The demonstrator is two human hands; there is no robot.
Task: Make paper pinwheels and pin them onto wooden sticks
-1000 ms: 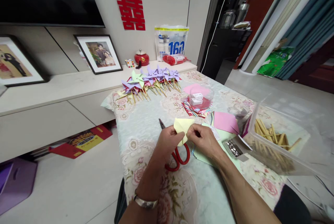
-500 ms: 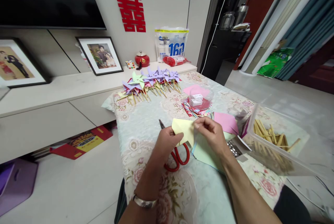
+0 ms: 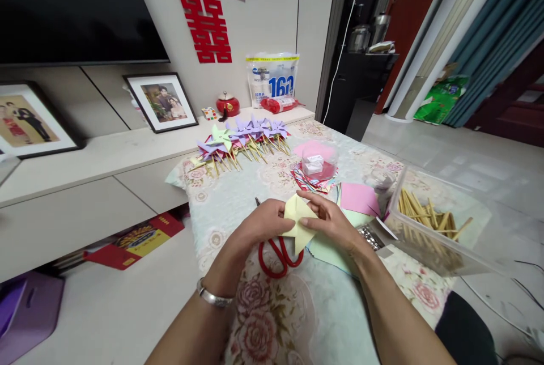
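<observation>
Between both hands is a pale yellow sheet of paper (image 3: 296, 229), partly folded, with a pointed corner hanging down. My left hand (image 3: 268, 220) pinches its left side, thumb on top. On the right side my right hand (image 3: 325, 219) grips it the same way, thumb pressing near the middle. Red-handled scissors (image 3: 274, 257) lie on the cloth just below the paper, their blades partly hidden by my left hand. Beneath my right wrist rests a stack of light green and blue paper sheets (image 3: 335, 249), beside a pink sheet (image 3: 360, 199).
Several paper pinwheels (image 3: 242, 135) on sticks lie at the table's back. A round clear container (image 3: 318, 162) sits on patterned paper. At right, a clear plastic box (image 3: 425, 240) holds wooden sticks, near a small tray of metal pieces (image 3: 370, 236). A flowered cloth (image 3: 259, 319) covers the table.
My right hand has come in from the paper's upper right corner to press its right side. The paper is now folded over more and looks narrower. The camera view has shifted slightly.
</observation>
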